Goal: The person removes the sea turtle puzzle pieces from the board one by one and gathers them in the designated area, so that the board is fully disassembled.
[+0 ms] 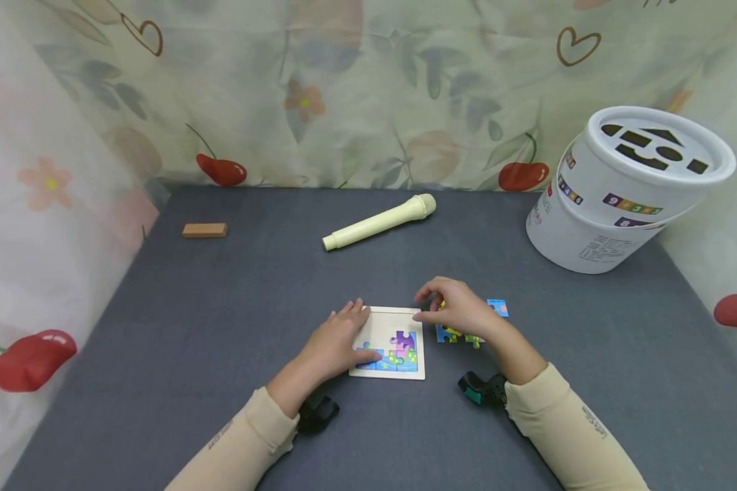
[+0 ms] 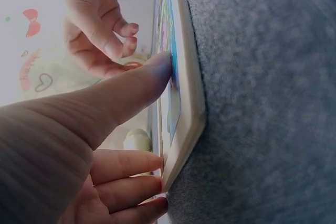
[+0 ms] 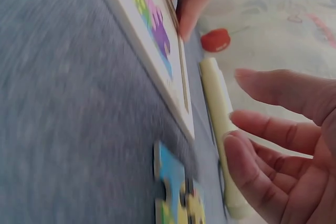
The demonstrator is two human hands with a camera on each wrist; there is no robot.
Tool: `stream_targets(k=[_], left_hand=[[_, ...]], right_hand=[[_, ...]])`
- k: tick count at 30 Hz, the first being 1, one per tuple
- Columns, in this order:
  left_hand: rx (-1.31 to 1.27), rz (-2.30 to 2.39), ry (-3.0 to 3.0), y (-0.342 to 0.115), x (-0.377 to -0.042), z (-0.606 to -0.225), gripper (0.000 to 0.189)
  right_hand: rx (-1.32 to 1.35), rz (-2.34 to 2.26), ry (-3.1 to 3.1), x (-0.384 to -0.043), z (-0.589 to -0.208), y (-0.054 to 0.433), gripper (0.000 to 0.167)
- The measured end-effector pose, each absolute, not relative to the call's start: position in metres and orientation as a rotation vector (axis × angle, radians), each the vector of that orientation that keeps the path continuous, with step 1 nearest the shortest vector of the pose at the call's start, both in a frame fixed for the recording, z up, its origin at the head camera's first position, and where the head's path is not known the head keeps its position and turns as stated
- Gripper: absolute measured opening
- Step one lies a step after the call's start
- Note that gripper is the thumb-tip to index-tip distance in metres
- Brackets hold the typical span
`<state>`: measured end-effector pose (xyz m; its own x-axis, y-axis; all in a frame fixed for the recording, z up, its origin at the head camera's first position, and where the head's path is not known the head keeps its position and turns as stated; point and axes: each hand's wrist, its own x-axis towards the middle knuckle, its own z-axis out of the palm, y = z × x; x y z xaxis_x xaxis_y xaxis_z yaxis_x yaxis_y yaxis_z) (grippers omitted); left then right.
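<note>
A pale jigsaw tray [image 1: 389,318] lies on the grey table. Joined puzzle pieces [image 1: 404,356] in blue, pink, purple and green fill its lower part; bare wood shows above. My left hand [image 1: 334,344] rests at its left side. The left thumb [image 2: 149,77] lies on the blue pieces, and the other fingers touch the tray's edge. My right hand [image 1: 460,308] hovers by the tray's upper right corner, thumb and fingers bent and apart, nothing between them. Below it, partly hidden, lie loose puzzle pieces [image 3: 170,169] in blue and yellow.
A cream toy microphone [image 1: 377,221] lies behind the tray. A brown wooden block [image 1: 205,230] is at the back left. At the back right stands a white bucket [image 1: 614,204] with shaped holes in its lid. A patterned curtain [image 1: 368,102] hangs behind the table.
</note>
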<state>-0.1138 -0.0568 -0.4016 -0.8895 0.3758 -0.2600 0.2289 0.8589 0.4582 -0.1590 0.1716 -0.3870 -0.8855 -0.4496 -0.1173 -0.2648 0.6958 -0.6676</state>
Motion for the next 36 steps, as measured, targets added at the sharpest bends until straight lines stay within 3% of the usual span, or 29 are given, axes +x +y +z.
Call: stream_targets(k=[13, 36], left_hand=[[0.473, 0.506, 2.707, -0.054, -0.115, -0.4, 0.083], [0.502, 0.323, 2.724, -0.022, -0.11, -0.388, 0.084]], right_hand=[[-0.744, -0.89, 2.486, -0.153, -0.39, 0.151, 0.023], [-0.704, -0.842, 2.425, -0.148, -0.39, 0.146, 0.016]])
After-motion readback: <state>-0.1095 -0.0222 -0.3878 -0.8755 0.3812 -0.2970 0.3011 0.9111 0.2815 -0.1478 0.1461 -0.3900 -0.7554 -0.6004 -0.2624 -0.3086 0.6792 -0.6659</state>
